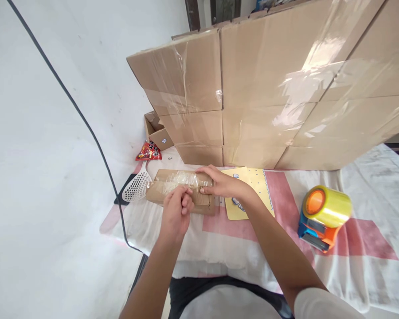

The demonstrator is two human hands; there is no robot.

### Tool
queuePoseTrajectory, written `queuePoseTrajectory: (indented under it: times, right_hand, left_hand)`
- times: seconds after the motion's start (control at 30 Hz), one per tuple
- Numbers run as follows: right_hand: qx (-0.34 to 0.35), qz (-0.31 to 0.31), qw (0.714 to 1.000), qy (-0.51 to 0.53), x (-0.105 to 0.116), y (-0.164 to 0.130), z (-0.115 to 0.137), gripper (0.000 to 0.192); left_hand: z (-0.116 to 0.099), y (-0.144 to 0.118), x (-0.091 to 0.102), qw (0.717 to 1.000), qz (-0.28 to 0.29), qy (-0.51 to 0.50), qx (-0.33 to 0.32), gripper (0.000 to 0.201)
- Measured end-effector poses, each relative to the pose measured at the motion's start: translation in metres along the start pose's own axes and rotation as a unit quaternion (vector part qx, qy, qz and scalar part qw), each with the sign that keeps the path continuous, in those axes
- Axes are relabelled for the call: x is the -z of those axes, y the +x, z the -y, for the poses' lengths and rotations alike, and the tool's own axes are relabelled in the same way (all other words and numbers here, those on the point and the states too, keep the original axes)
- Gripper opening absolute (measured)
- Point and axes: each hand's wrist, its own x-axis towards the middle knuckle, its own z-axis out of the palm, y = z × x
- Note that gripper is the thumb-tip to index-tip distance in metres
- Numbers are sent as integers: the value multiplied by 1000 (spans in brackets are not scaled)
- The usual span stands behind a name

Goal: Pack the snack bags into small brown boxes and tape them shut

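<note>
A small cardboard box [162, 176] with clear tape along its top lies on the cloth-covered surface in front of me. My right hand [217, 182] grips its right end, thumb on the top face and fingers over the far edge. My left hand [178, 206] is closed with curled fingers at the near side of the box, touching or just over the taped top. Whatever those fingers may hold is hidden. Partly under the right wrist lie yellow printed sheets [236, 215].
Large taped cartons [269, 88] stand stacked behind. At the left are a white slotted skimmer [138, 186], a red packet [149, 151], an open small carton [161, 138] and a hanging black cable [93, 133]. A tape dispenser [326, 217] with a yellow roll sits right.
</note>
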Motion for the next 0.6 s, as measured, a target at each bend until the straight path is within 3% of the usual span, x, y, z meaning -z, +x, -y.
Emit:
queuePoseTrajectory:
  times: [0.17,0.23,0.37,0.5,0.6]
  right_hand:
    - [-5,1,1000,1,1,0,-6,63]
    - [5,7,1000,11,2,1,-9,63]
    - [7,2,1000,19,2,2,-12,70]
    - [0,-5,1000,23,3,0,-11,76]
    - [-3,2,999,32,4,-2,-9,79]
  left_hand:
    - [-55,3,-6,995,-39,-38,-79,17]
    - [-65,4,-9,996,-29,-34,-81,15]
    - [-47,11,-14,999,31,18,-14,14]
    - [-23,19,-14,994,51,85,39,17]
    - [-20,18,-11,987,62,133,71,19]
